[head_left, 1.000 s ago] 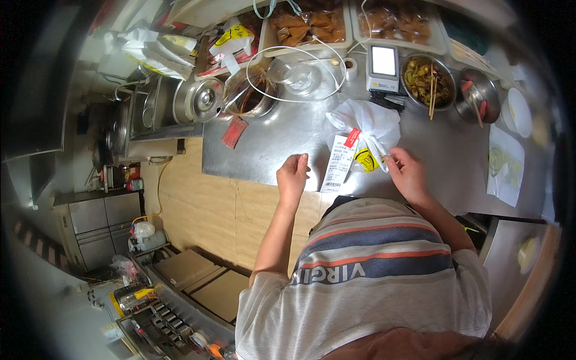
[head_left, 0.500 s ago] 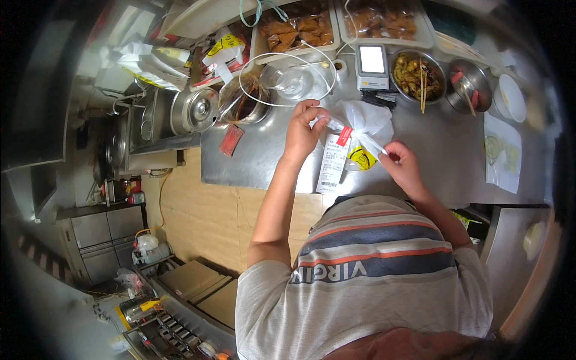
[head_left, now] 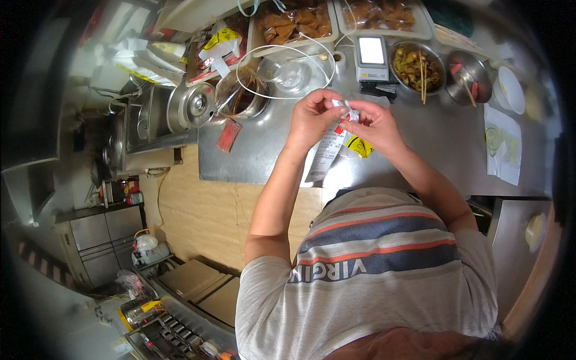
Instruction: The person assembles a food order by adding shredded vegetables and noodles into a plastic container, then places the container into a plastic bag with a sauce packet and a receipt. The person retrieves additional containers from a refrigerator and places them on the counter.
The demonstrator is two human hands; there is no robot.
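Both my hands meet at the gathered top of a white plastic bag [head_left: 347, 107] above the steel counter [head_left: 264, 153]. My left hand [head_left: 313, 120] pinches the bag's neck from the left. From the right, my right hand [head_left: 376, 124] closes its fingers and thumb on the same twisted plastic. A printed paper receipt [head_left: 327, 155] hangs below the hands, with a small red tag near its top. Beside it shows the bag's yellow print [head_left: 360, 146]. Most of the bag is hidden behind my hands.
Behind the hands stand a screened device [head_left: 371, 59], a steel bowl of food with chopsticks [head_left: 418, 71], another steel bowl [head_left: 469, 78] and a white bowl [head_left: 510, 90]. A looped white cable [head_left: 282, 96] lies near a clear bowl. A red sponge [head_left: 228, 135] sits left; a flat bag [head_left: 503, 146] lies right.
My hands have come together at the bag's neck; before, they were apart, each pulling an end of the plastic. The bag and receipt have drawn in between them.
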